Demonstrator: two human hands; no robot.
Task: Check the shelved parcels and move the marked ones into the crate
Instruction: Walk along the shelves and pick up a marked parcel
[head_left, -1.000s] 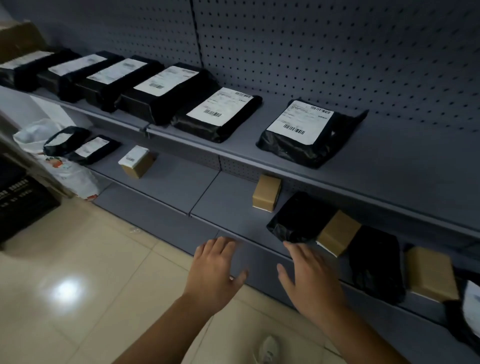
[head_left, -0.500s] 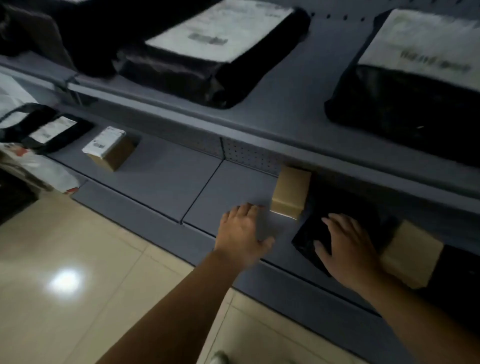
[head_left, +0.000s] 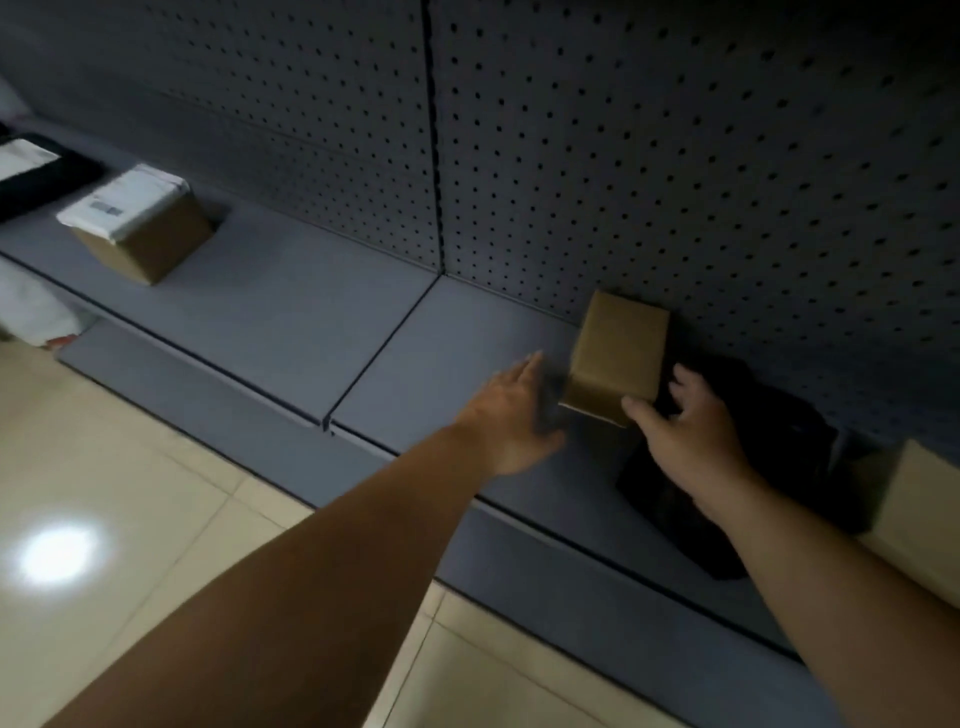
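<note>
On the grey shelf (head_left: 291, 322), a plain cardboard box (head_left: 615, 353) was grasped at its near right corner by the curled fingers of the right hand (head_left: 691, 436); the blurred left hand (head_left: 511, 415) was stretched beside it, fingers released.

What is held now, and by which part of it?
The right hand appears to grip the brown box at its right end, thumb in front, fingers behind. The left hand holds nothing.
</note>
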